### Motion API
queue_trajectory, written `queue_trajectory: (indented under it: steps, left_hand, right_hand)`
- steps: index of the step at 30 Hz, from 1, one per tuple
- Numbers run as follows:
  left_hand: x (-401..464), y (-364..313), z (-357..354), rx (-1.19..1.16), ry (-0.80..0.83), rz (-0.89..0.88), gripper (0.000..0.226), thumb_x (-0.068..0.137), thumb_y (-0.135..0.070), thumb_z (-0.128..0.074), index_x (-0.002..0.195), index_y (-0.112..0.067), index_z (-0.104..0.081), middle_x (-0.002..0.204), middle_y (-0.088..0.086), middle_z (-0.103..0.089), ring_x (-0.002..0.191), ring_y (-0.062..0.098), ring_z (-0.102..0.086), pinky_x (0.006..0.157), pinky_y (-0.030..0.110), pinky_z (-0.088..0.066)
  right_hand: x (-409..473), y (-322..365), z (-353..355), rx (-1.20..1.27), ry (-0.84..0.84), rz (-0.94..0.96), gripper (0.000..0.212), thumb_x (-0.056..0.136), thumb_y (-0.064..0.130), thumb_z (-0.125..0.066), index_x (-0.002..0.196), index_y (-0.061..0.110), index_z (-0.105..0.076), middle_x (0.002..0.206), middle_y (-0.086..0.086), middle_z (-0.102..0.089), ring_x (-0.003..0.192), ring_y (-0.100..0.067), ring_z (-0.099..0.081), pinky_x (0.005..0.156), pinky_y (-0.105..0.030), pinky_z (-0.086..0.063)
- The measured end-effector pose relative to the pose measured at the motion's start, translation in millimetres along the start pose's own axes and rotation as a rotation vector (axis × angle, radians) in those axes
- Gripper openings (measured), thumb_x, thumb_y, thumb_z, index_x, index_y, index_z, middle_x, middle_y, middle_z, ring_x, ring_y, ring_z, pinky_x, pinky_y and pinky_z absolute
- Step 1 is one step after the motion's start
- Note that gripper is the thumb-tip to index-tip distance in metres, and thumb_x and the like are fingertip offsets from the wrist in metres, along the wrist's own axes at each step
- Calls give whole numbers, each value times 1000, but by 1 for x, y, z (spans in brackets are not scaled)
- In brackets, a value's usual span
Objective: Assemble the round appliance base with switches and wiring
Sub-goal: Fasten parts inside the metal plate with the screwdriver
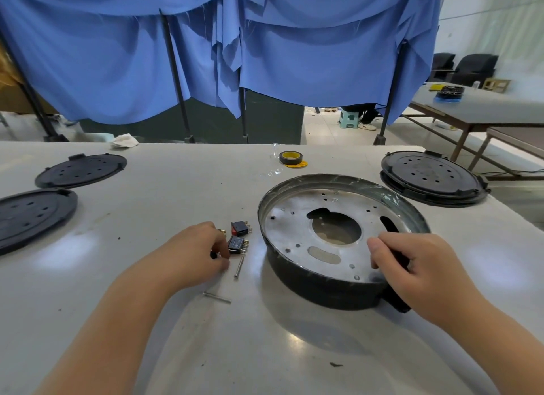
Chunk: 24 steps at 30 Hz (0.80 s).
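- Blue cloth (309, 59) hangs in loose folds behind a pale, smooth tabletop (164, 194) that shows soft glare patches.
- On the right half of the tabletop sits the round appliance base (297, 227), open side up: a dark outer wall, a dull silver inner plate pierced with small holes, a large round centre opening and several slots.
- The right hand (418, 268) grips the base at its near right rim, thumb inside over the plate, fingers curled round a black projecting part of the wall.
- The left hand (197, 253) reaches to the switches just left of the base; its fingers are curled and seem to pinch a small dark part, though what exactly is hidden.
- Two black rocker switches (240, 235) with brass terminals lie touching or nearly so, one showing red.
- Two thin metal pins (239, 267) lie near them.
- Judged step: picking up a switch while steadying the base; next calls for aligning it with a slot in the wall.
- No wiring is visible.
- A tape roll (290, 158) and flat black perforated discs (82, 171) lie well apart.
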<state>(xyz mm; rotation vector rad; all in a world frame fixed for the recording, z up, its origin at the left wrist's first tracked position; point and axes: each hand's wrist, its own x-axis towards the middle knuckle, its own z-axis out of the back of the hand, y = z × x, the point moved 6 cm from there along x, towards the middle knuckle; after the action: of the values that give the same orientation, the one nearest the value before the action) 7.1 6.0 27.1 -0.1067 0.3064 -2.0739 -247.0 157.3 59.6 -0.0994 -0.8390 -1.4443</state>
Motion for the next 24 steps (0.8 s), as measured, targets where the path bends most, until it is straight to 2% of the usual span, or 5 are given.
queue_trajectory:
  steps: [6, 12, 15, 21, 24]
  left_hand:
    - [2, -3, -3, 43, -30, -37, 5, 93, -28, -59, 92, -24, -62, 99, -6, -52, 96, 13, -48, 86, 28, -42]
    - [-6, -28, 9, -279, -170, -130, 14, 92, -22, -59, 81, -30, -59, 75, -14, -65, 69, 0, -58, 62, 15, -40]
    - [-9, -44, 1, -377, -78, -168, 17, 87, -19, -64, 75, -32, -63, 69, -12, -67, 65, 1, -59, 63, 16, -44]
    - [-15, -48, -14, -444, 198, -147, 9, 80, -20, -70, 79, -27, -75, 73, -12, -73, 66, 1, -65, 64, 24, -55]
    - [-22, -61, -19, -528, 313, -181, 11, 80, -22, -73, 81, -33, -77, 77, -15, -74, 66, -5, -64, 58, 13, -48]
  right_hand:
    - [-1, 3, 0, 32, 15, 29, 54, 89, 47, -38, 56, 7, -52, 45, -5, -45, 45, -22, -44, 47, -41, -40]
    - [-3, 22, 5, 16, 131, 156, 41, 75, 67, -54, 67, 27, -59, 56, 12, -52, 56, -6, -53, 53, -25, -45]
    - [-7, 29, -2, -89, 277, 187, 43, 65, 74, -57, 71, 32, -55, 62, 15, -51, 63, -4, -51, 57, -19, -42]
    - [-7, 18, 2, -91, 373, 133, 24, 68, 49, -69, 73, 34, -52, 76, 17, -52, 80, -4, -51, 66, -21, -43]
    - [-7, 19, 0, -93, 346, 132, 21, 73, 40, -75, 70, 31, -55, 72, 18, -53, 76, -4, -51, 65, -22, -43]
